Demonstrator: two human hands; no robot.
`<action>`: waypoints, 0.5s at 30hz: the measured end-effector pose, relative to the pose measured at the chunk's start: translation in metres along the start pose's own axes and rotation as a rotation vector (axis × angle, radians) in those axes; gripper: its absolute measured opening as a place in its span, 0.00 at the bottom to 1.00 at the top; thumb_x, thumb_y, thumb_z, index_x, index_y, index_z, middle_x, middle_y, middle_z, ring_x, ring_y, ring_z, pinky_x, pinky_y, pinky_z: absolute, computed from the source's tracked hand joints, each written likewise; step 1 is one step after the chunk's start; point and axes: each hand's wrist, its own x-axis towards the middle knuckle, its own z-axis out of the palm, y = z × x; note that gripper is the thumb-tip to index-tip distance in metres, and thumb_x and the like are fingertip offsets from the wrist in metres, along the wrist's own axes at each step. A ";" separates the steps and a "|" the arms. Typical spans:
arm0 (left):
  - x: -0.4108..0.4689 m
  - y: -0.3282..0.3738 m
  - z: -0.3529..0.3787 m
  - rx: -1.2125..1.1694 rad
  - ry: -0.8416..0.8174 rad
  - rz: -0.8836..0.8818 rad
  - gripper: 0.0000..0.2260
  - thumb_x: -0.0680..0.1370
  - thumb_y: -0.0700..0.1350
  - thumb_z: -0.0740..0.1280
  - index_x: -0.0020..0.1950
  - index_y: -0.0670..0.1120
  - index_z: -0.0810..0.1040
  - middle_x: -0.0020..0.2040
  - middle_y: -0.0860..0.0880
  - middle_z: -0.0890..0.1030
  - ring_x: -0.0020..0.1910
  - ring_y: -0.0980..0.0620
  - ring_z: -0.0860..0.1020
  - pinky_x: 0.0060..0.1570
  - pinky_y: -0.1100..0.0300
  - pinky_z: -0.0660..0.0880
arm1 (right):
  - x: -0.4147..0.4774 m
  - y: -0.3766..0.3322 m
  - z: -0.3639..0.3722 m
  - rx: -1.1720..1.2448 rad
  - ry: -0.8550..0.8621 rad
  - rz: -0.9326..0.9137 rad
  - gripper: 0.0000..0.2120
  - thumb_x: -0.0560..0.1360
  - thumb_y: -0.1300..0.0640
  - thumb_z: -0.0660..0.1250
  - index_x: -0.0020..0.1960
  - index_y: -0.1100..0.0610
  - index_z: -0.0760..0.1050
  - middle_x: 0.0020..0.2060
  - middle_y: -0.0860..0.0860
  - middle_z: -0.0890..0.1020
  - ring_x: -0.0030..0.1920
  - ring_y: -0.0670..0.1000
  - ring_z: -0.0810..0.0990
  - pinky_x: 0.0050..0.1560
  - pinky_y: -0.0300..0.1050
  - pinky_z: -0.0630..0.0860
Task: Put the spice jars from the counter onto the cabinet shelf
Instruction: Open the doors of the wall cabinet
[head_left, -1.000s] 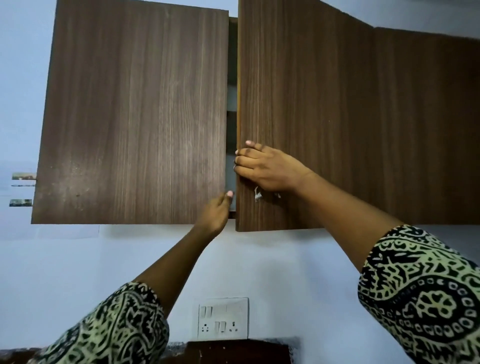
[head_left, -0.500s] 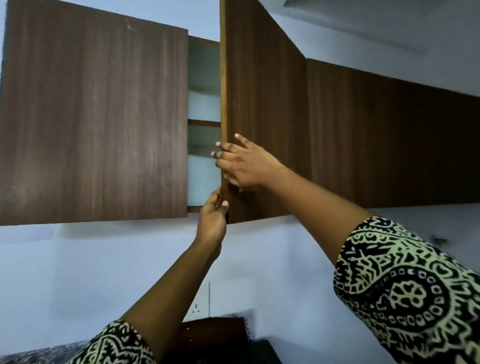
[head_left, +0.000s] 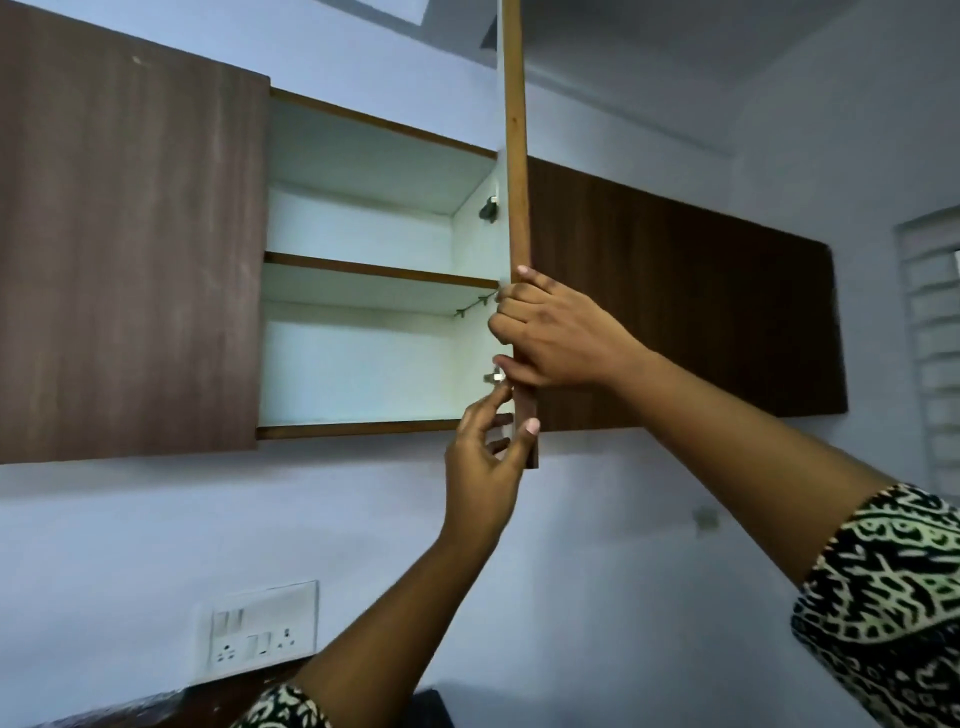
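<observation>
at far left, the closed cabinet door of dark wood grain fills the upper wall, with a white switch and socket plate low on the wall beneath it. just right of that door the cabinet stands open to you, its pale interior split by one middle shelf; both levels look bare, and no spice jars show anywhere in this view, so you cannot tell where they sit. your left hand reaches up at the bottom corner of the open door, fingers loosely spread, thumb tip against the door's edge and forefinger lifted toward the lower hinge. the door is seen edge-on as a narrow upright strip. just above, your right hand is wrapped around that edge, fingers curled onto its inner face. further right runs a closed run of dark cabinet fronts, and your patterned sleeve fills the lower right corner.
</observation>
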 end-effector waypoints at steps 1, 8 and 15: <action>-0.002 0.000 0.016 -0.008 -0.027 0.005 0.20 0.77 0.46 0.68 0.68 0.55 0.70 0.67 0.54 0.74 0.63 0.56 0.74 0.57 0.65 0.75 | -0.013 0.009 -0.001 0.013 -0.032 0.020 0.17 0.72 0.47 0.55 0.45 0.57 0.77 0.42 0.55 0.83 0.52 0.57 0.82 0.66 0.57 0.68; 0.007 -0.017 0.112 0.222 -0.195 0.078 0.29 0.78 0.56 0.61 0.76 0.57 0.52 0.77 0.55 0.57 0.75 0.54 0.58 0.68 0.55 0.64 | -0.096 0.055 -0.002 0.005 -0.294 0.146 0.25 0.78 0.46 0.47 0.64 0.56 0.74 0.69 0.55 0.72 0.74 0.56 0.62 0.74 0.55 0.49; 0.022 -0.037 0.179 0.482 -0.222 0.166 0.33 0.76 0.63 0.58 0.77 0.57 0.47 0.79 0.53 0.51 0.77 0.50 0.54 0.66 0.49 0.67 | -0.146 0.091 0.011 -0.035 -0.497 0.220 0.24 0.81 0.47 0.47 0.75 0.53 0.58 0.77 0.53 0.55 0.78 0.53 0.47 0.75 0.52 0.41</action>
